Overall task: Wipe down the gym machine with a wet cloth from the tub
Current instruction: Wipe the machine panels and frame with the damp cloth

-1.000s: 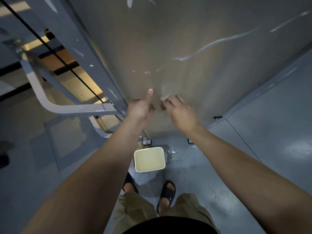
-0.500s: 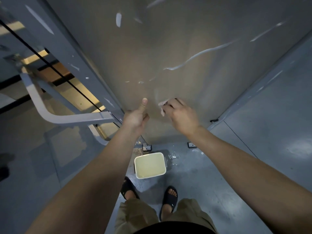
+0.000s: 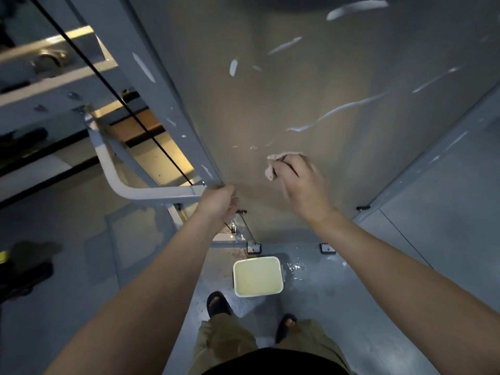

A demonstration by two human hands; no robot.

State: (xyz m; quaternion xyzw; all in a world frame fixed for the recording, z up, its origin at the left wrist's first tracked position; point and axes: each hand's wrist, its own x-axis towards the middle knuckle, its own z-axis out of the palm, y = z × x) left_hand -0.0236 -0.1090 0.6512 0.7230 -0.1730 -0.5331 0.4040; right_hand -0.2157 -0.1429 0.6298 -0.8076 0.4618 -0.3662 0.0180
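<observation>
My right hand point(image 3: 303, 185) pinched the bunched cloth point(image 3: 272, 165) against the machine's upright panel point(image 3: 297, 85), pale streaks point(image 3: 338, 109) lying above and to its right, the tub point(image 3: 257, 276) on the floor point(image 3: 338, 307) below; my left hand point(image 3: 219, 203) curled at the panel's edge, grip unclear.

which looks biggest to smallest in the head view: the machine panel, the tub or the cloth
1. machine panel, fills much of the view.
2. tub, on the floor.
3. cloth, smallest as seen, though the right hand covers part of it.
</observation>
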